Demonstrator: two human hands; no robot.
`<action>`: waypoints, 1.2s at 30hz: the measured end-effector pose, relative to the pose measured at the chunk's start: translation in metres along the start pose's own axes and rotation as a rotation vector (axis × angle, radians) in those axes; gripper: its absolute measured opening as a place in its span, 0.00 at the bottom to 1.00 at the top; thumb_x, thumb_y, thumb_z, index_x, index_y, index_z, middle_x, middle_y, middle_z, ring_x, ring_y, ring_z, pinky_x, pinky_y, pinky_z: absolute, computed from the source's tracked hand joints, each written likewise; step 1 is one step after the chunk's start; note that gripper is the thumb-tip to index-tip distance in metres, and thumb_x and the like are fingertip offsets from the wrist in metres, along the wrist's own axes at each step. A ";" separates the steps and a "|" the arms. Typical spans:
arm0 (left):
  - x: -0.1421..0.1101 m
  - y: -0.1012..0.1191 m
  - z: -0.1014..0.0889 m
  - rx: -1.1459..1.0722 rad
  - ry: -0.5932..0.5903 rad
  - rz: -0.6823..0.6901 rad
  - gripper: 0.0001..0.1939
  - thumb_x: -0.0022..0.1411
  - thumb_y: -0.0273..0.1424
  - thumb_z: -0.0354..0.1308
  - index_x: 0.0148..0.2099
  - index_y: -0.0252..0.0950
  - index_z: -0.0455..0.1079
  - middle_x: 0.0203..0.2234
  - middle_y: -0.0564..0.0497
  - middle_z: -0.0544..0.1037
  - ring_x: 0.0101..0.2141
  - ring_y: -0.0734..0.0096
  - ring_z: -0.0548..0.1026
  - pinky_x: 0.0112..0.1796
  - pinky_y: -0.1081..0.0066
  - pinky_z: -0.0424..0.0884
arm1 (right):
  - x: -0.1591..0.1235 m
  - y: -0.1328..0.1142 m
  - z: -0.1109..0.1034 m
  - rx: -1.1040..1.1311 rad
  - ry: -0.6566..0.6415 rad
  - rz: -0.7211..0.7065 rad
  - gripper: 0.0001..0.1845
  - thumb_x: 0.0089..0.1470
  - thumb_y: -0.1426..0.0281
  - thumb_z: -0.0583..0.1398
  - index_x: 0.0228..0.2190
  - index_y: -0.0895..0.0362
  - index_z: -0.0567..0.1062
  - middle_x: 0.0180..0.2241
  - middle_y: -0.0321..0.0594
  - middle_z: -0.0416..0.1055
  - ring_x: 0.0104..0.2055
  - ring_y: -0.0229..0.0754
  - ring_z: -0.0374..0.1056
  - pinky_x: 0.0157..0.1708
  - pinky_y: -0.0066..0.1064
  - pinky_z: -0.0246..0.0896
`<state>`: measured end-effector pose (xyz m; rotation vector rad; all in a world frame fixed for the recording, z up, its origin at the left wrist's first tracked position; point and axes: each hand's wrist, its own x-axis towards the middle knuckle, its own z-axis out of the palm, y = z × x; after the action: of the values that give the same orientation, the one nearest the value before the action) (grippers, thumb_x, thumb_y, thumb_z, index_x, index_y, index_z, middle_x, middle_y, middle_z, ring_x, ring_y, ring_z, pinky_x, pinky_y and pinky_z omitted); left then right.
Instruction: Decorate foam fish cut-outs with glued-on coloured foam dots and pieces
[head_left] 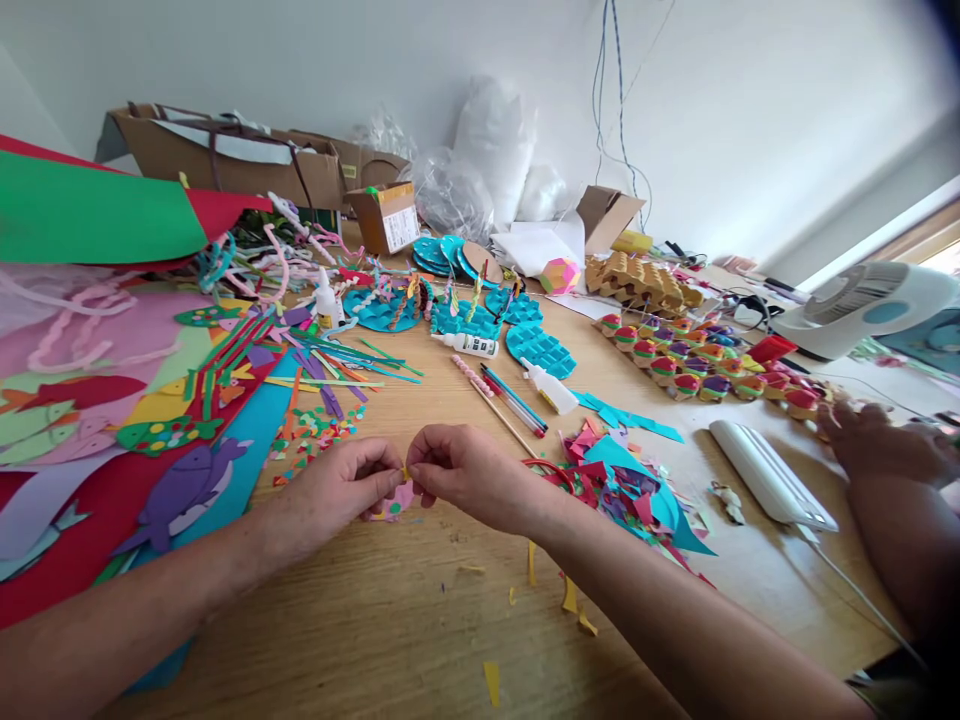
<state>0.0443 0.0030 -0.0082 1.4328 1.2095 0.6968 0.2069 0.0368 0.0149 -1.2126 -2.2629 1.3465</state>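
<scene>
My left hand has its fingers closed at the edge of a small pink paper cutout with a green dot on it. Meeting it fingertip to fingertip, my right hand pinches a tiny yellow paper piece. Fingers cover much of both pieces, so their full outlines are hidden. Coloured paper dots are scattered just beyond my left hand. To the right of my right wrist lies a heap of red, pink and blue paper scraps. Yellow paper slivers lie on the wooden table near me.
Paper fish and coloured sheets cover the left side. Glue bottles, pens and blue egg-carton pieces lie ahead. At right are a white power bank, a fan, painted egg cartons and another person's hand.
</scene>
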 end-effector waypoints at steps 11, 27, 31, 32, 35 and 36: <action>-0.037 -0.011 -0.012 0.651 0.093 0.156 0.11 0.58 0.31 0.44 0.33 0.37 0.68 0.28 0.52 0.75 0.32 0.67 0.72 0.33 0.69 0.68 | 0.014 0.000 -0.013 -0.466 -0.077 -0.182 0.07 0.45 0.80 0.55 0.26 0.61 0.72 0.28 0.38 0.68 0.28 0.32 0.59 0.28 0.23 0.52; -0.058 -0.067 0.003 1.093 0.267 0.611 0.22 0.60 0.18 0.36 0.48 0.35 0.66 0.43 0.47 0.73 0.45 0.65 0.68 0.45 0.65 0.69 | 0.025 -0.001 0.006 -0.785 -0.247 -0.247 0.12 0.50 0.74 0.51 0.31 0.60 0.74 0.36 0.44 0.68 0.34 0.40 0.65 0.31 0.27 0.55; -0.058 -0.064 0.002 1.090 0.270 0.607 0.20 0.61 0.19 0.37 0.47 0.34 0.66 0.43 0.47 0.73 0.45 0.66 0.69 0.45 0.65 0.69 | 0.025 -0.004 0.007 -0.818 -0.245 -0.246 0.12 0.51 0.74 0.51 0.31 0.61 0.74 0.35 0.44 0.69 0.34 0.40 0.65 0.29 0.27 0.55; -0.057 -0.063 0.002 1.089 0.273 0.612 0.20 0.61 0.19 0.37 0.47 0.34 0.67 0.42 0.47 0.73 0.44 0.66 0.69 0.45 0.66 0.69 | 0.025 -0.005 0.007 -0.825 -0.246 -0.245 0.11 0.51 0.74 0.51 0.30 0.61 0.74 0.35 0.44 0.69 0.34 0.40 0.65 0.29 0.27 0.55; -0.057 -0.061 0.002 1.090 0.284 0.613 0.20 0.61 0.19 0.37 0.47 0.35 0.67 0.42 0.48 0.74 0.44 0.66 0.70 0.44 0.66 0.70 | 0.026 -0.007 0.007 -0.846 -0.251 -0.233 0.11 0.50 0.75 0.52 0.30 0.61 0.74 0.35 0.45 0.69 0.34 0.40 0.66 0.29 0.27 0.55; -0.057 -0.060 0.002 1.090 0.290 0.614 0.20 0.61 0.19 0.37 0.46 0.35 0.67 0.42 0.48 0.74 0.44 0.67 0.70 0.44 0.66 0.70 | 0.026 -0.007 0.007 -0.852 -0.250 -0.232 0.11 0.50 0.75 0.52 0.31 0.61 0.74 0.35 0.45 0.69 0.34 0.41 0.66 0.29 0.27 0.55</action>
<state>0.0103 -0.0567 -0.0546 2.7590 1.4613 0.6784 0.1829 0.0502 0.0116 -0.9425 -3.1845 0.4418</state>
